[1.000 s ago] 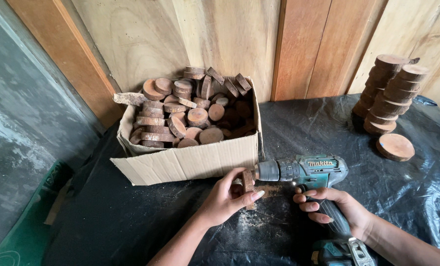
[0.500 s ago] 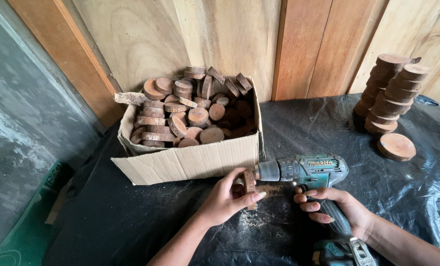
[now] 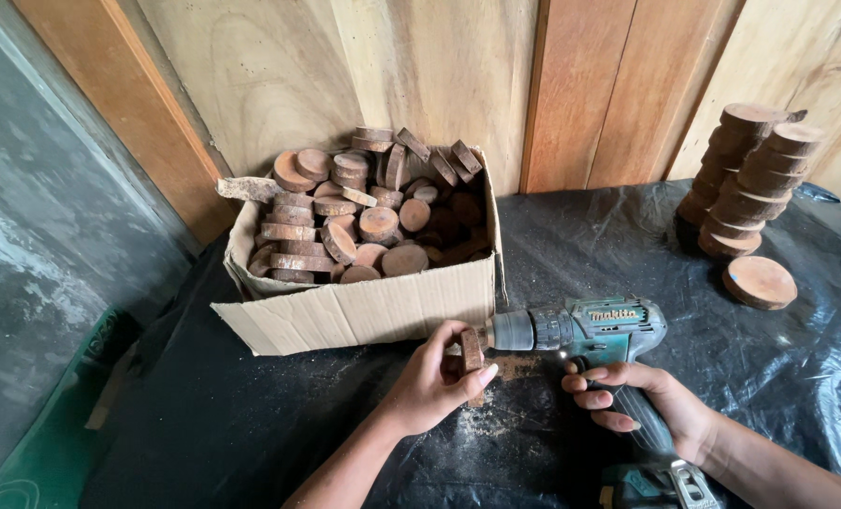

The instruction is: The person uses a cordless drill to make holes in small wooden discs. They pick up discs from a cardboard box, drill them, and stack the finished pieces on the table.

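- Clearly, the left hand point(image 3: 432, 382) is curled almost closed around a small wooden disc point(image 3: 472, 350), which it holds on edge just above the black plastic sheet point(image 3: 580, 236), in front of the cardboard box point(image 3: 364, 311).
- The right hand point(image 3: 642, 401) is wrapped fully around the handle of the teal cordless drill point(image 3: 585, 330), and the chuck points sideways, straight at the flat face of the disc.
- The biggest risk, I think, is the fingers point(image 3: 481, 375): they sit just behind and under the disc, so if the bit passes through the thin wood it can reach them.
- If the bit catches in the grain, the disc could spin in the grip, because only fingers hold it and no clamp or stop is there.
- A small disc may also split when drilled near its edge, and the pieces would fly out of the hand.
- The sheet looks slippery and wrinkled, with sawdust point(image 3: 496, 415) on it, so a wrist that rests there may slide and the hole would go crooked.
- The box stands just beside the drill chuck; its side wall could be bumped, and the heaped wood slices point(image 3: 373, 221) inside might roll out.
- The stacked discs point(image 3: 750, 184) at the far right are well apart, so I judge them safe.
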